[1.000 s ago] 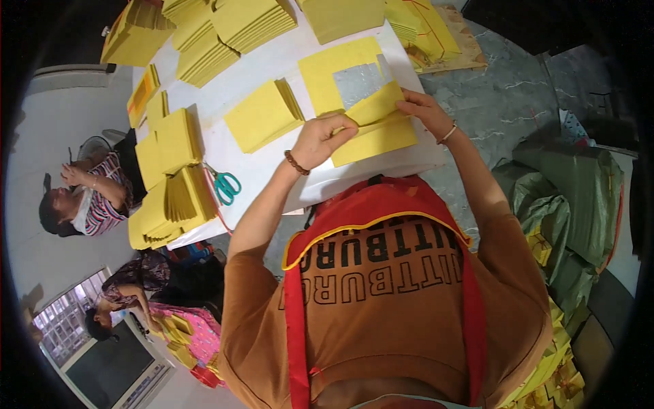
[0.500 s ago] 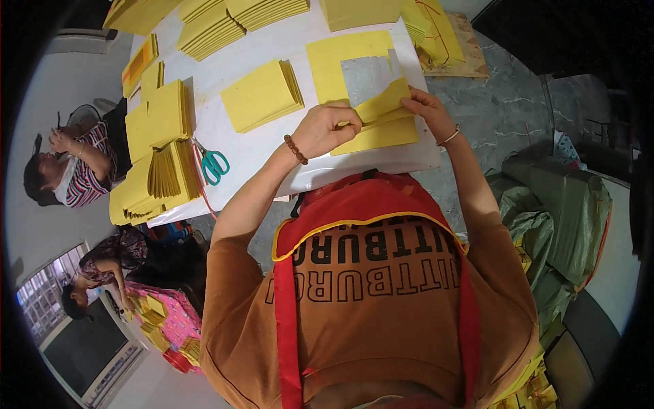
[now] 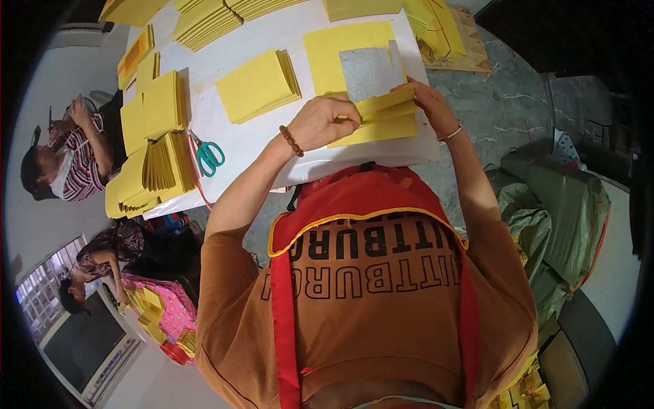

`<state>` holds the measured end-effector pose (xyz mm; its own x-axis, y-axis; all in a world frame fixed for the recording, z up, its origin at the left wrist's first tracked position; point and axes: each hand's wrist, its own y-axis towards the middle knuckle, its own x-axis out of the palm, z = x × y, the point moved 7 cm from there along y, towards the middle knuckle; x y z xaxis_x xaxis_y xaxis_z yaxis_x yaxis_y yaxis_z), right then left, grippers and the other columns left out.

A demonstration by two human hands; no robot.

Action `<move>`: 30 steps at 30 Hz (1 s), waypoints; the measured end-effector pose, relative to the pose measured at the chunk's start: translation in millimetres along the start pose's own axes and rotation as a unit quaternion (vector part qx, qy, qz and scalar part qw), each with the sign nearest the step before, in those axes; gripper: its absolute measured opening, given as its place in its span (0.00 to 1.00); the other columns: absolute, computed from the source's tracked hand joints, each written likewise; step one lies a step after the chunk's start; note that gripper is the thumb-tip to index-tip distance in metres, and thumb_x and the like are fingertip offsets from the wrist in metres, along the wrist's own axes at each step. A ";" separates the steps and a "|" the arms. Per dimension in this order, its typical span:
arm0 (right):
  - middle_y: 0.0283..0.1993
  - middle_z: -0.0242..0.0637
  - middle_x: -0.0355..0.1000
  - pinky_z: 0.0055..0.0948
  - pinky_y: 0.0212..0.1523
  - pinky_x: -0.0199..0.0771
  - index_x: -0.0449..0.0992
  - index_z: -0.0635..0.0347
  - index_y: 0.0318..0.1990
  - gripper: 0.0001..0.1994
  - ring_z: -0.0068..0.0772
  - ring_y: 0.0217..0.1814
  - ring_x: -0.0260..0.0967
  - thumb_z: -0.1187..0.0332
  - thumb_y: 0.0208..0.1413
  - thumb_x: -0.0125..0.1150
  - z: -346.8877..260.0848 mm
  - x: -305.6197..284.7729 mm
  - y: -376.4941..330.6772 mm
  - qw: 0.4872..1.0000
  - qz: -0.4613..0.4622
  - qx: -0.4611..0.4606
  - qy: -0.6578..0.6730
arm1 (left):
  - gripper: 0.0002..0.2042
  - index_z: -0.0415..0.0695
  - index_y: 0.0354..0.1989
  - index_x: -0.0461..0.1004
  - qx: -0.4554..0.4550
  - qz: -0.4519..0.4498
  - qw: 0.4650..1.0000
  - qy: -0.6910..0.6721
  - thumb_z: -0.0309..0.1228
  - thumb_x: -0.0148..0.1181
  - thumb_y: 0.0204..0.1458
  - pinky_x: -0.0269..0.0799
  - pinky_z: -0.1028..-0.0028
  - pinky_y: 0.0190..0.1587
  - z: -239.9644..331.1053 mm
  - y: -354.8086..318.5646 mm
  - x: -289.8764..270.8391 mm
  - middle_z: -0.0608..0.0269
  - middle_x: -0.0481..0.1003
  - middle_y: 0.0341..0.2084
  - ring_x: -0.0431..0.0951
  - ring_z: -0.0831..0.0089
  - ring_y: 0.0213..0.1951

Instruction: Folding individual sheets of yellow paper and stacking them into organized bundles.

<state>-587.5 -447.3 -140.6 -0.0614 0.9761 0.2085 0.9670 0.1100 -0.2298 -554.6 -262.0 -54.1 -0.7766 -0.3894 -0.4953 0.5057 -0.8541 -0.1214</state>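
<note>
At the near edge of the white table, my left hand (image 3: 330, 123) pinches the left end of a folded yellow paper (image 3: 387, 103). On the other end, the fingers of my right hand (image 3: 434, 109) are closed around the paper's edge. Creases run across the paper between my hands, and its near part lies flat on the table. Just beyond it, a silver-grey rectangle (image 3: 368, 72) lies on a larger yellow sheet (image 3: 323, 57). Left of these rests a stack of yellow folded papers (image 3: 253, 88).
Teal-handled scissors (image 3: 210, 158) lie at the table's left, beside piled yellow papers (image 3: 163, 102). More yellow stacks (image 3: 204, 24) line the far side of the white table (image 3: 204, 75). Two people sit to the left, one by a pink-covered table (image 3: 181, 310). Green wrapped bundles (image 3: 555, 204) stand at right.
The raised yellow flap has come down into a narrower fold, and my right fingers have closed over its end. My left hand keeps its pinch. The upper-left person's hands have risen.
</note>
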 end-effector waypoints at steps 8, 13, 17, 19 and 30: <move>0.56 0.33 0.60 0.22 0.56 0.52 0.66 0.66 0.51 0.22 0.23 0.55 0.57 0.57 0.56 0.46 -0.7 -0.5 -1.0 1.000 0.020 -0.003 -0.004 | 0.05 0.38 0.25 0.72 -0.008 -0.019 1.000 0.022 0.25 0.51 0.41 0.66 0.75 0.29 3.9 0.8 0.5 0.61 0.68 0.21 0.70 0.71 0.27; 0.50 0.37 0.66 0.26 0.56 0.54 0.69 0.64 0.46 0.21 0.27 0.57 0.56 0.55 0.56 0.43 -2.3 2.9 -3.2 0.999 0.012 -0.018 -0.035 | 0.05 0.38 0.26 0.72 0.018 -0.016 0.999 0.040 0.24 0.52 0.40 0.66 0.74 0.30 5.9 1.3 1.1 0.60 0.69 0.21 0.70 0.70 0.28; 0.53 0.36 0.63 0.27 0.55 0.56 0.64 0.64 0.51 0.21 0.27 0.57 0.56 0.57 0.55 0.45 -12.5 6.6 -10.6 0.993 0.014 -0.120 -0.015 | 0.05 0.38 0.26 0.72 0.016 -0.005 0.999 0.034 0.24 0.52 0.40 0.67 0.74 0.31 4.9 0.3 0.1 0.60 0.69 0.21 0.71 0.68 0.29; 0.53 0.36 0.63 0.26 0.57 0.53 0.65 0.63 0.51 0.18 0.26 0.55 0.58 0.67 0.52 0.50 -23.2 -11.4 -23.0 0.958 0.194 -0.210 0.021 | 0.05 0.38 0.25 0.72 0.014 -0.009 0.999 0.040 0.24 0.52 0.40 0.67 0.74 0.31 4.6 0.7 0.8 0.60 0.69 0.21 0.70 0.68 0.29; 0.39 0.28 0.69 0.18 0.39 0.62 0.69 0.60 0.46 0.15 0.17 0.37 0.63 0.68 0.51 0.54 -17.5 -3.1 -40.6 0.977 0.191 -0.093 -0.017 | 0.06 0.39 0.23 0.73 -0.035 -0.006 0.999 -0.004 0.28 0.54 0.39 0.67 0.72 0.31 -4.8 1.9 -0.6 0.59 0.72 0.23 0.72 0.66 0.28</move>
<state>-622.2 -458.0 -115.3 0.3085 0.9451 0.1082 0.9487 -0.2974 -0.1072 -551.4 -261.7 -58.2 -0.7861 -0.3816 -0.4863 0.5206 -0.8329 -0.1880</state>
